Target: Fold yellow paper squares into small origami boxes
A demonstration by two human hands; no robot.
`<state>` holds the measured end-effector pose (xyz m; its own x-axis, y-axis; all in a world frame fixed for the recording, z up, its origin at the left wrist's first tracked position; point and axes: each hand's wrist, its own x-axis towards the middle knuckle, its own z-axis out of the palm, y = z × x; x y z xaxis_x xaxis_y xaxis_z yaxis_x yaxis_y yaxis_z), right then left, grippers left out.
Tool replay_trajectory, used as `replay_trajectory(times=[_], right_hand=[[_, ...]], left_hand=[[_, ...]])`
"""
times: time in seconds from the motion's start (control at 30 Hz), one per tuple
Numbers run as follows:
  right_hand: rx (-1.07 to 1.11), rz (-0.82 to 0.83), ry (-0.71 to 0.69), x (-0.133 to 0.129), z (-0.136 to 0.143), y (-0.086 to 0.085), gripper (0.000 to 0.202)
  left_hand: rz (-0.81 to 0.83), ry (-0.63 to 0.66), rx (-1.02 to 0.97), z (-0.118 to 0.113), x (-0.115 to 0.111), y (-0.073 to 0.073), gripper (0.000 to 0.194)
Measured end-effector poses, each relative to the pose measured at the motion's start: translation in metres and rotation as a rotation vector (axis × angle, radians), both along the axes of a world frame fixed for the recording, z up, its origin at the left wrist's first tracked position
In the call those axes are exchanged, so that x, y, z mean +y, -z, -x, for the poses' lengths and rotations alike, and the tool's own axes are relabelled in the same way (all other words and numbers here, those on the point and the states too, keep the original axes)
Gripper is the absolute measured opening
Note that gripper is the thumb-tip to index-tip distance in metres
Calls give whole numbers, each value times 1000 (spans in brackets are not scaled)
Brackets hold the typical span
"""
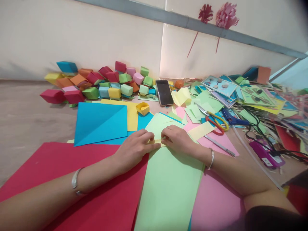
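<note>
My left hand (134, 148) and my right hand (178, 138) meet over a small yellow paper piece (157, 141), and the fingers of both press and pinch it flat. The piece lies on a light green sheet (168, 186). A red sheet (79, 166) is under my left forearm and a pink sheet (216, 199) under my right. A blue sheet with a diagonal crease (101, 123) lies just beyond my left hand. Each wrist wears a silver bangle.
A pile of folded paper boxes (108, 85) in many colours lines the wall. One small yellow open box (142, 108) sits near a dark phone (164, 93). Scissors (215, 122), a blue cutter (232, 119), a pen, cables, a purple device (264, 154) and picture cards clutter the right.
</note>
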<state>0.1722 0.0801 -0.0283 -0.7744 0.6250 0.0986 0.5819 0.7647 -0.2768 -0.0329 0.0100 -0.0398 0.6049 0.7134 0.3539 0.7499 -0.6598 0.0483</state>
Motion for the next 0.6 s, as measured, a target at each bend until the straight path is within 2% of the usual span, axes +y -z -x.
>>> replay_trajectory(times=[0.2,0.37,0.47,0.6], right_hand=[[-9,22,-32,1,1,2,10],[-28,6,-62,5,0,4,14],[-50,-184,-110,0,0,2,19],[-99,-467,-350,-26,0,-4,28]], left_hand=[[-22,33,274,-1,-14,-16,18],[80,27,297,5,-25,-22,17],[111,12,298,5,-24,-22,15],[117,10,328,2,-21,-23,15]])
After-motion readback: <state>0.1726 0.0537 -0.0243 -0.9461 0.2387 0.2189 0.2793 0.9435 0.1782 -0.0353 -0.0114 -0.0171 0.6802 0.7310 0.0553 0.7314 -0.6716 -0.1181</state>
